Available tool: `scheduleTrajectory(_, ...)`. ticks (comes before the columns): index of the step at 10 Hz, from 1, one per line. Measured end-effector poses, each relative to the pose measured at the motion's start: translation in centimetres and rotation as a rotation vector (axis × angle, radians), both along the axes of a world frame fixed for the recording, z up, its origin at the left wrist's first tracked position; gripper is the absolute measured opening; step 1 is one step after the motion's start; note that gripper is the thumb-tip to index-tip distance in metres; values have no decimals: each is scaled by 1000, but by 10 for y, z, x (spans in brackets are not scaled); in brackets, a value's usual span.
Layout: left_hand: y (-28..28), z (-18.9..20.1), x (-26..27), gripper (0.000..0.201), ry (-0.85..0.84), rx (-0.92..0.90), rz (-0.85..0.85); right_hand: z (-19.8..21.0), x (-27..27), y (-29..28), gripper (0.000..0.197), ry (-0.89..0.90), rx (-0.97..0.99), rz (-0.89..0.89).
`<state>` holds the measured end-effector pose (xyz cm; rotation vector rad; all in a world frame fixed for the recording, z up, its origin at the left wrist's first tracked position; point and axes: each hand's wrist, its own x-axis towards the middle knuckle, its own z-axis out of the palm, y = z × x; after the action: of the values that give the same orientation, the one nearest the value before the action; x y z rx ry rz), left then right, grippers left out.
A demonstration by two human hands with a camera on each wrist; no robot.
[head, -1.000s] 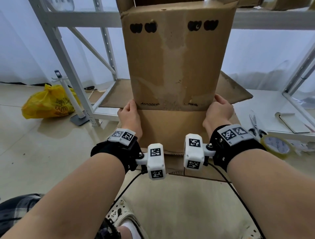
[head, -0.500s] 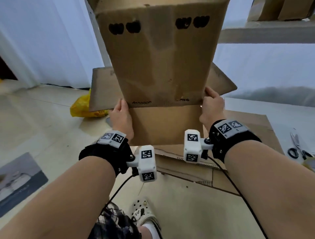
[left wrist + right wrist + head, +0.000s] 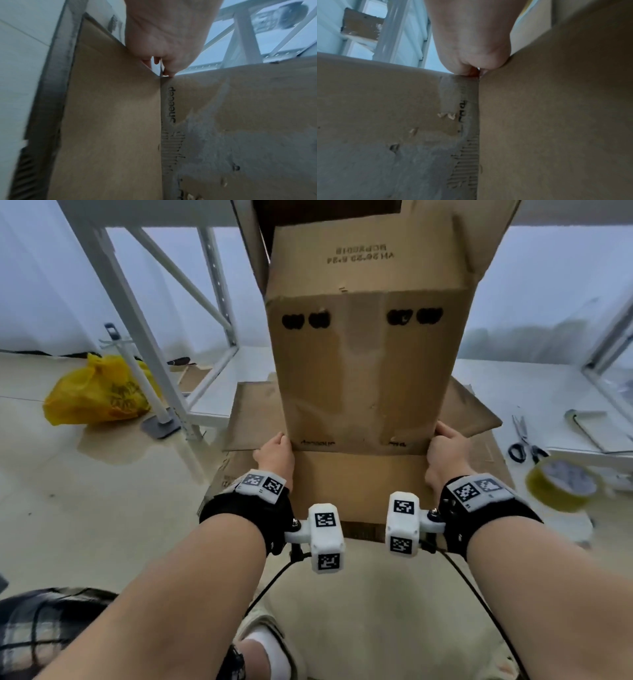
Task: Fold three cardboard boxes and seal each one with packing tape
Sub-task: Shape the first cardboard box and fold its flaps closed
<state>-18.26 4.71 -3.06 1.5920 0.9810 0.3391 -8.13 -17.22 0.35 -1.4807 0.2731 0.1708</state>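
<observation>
I hold a tall brown cardboard box (image 3: 366, 371) upright in front of me, its flaps spread at top and bottom. My left hand (image 3: 275, 455) grips its lower left corner, fingers curled round the edge; the left wrist view shows that hand (image 3: 164, 40) pinching the corner between two panels of the box (image 3: 111, 121). My right hand (image 3: 445, 453) grips the lower right corner, and in the right wrist view it (image 3: 476, 47) pinches the fold of the box (image 3: 547, 121). A roll of packing tape (image 3: 561, 482) lies to my right.
Flat cardboard sheets (image 3: 246, 419) lie on the floor under the box. A white metal shelf frame (image 3: 144, 337) stands at the left, with a yellow plastic bag (image 3: 99, 392) beside it. Scissors (image 3: 524, 440) and a flat notebook-like item (image 3: 592, 429) lie on the low white shelf at the right.
The view swung left and then back to the shelf. The box now sits lower in view, showing its top flap with printing. Both hands keep their grip on the lower corners.
</observation>
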Motion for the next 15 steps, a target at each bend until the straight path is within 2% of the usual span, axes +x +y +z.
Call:
scheduleTrajectory(1,-12,-37,6,44,85,-56,-89,-24,1,-19,55,101,-37,-71)
scheduleTrajectory(2,-6,-35,12,40,134,7,-77,-40,7,-29,56,161,-25,-29)
scheduleTrajectory(3,5,-23,14,44,156,17,-132,-37,5,-28,28,251,-47,112)
scheduleTrajectory(4,10,-16,9,50,228,19,-161,-30,8,-23,39,335,-227,246)
scheduleTrajectory(5,12,-8,5,53,281,54,-172,-23,12,-30,35,234,-552,322)
scheduleTrajectory(6,7,12,-1,47,316,114,-166,-15,23,-34,41,58,-708,375)
scheduleTrajectory(7,4,39,-1,41,227,242,-96,1,17,-28,42,-66,-635,251)
scheduleTrajectory(8,-6,72,-1,34,18,290,1,27,6,-25,39,-166,-540,128)
scheduleTrajectory(9,-19,109,1,48,-226,248,66,68,-5,-17,58,-335,-347,42)
scheduleTrajectory(10,-30,145,1,50,-407,390,81,106,-11,-12,66,-492,-248,37)
scheduleTrajectory(11,-40,167,0,58,-484,752,155,131,-9,-16,45,-645,-365,89)
scheduleTrajectory(12,-54,178,2,59,-415,1156,-55,141,0,-19,37,-658,-505,127)
scheduleTrajectory(13,-62,177,20,66,-81,1464,-425,147,8,-20,36,-639,-642,202)
scheduleTrajectory(14,-57,164,39,64,223,1471,-648,144,12,-19,36,-624,-697,230)
scheduleTrajectory(15,-51,151,47,56,273,1390,-695,128,19,-20,35,-587,-700,230)
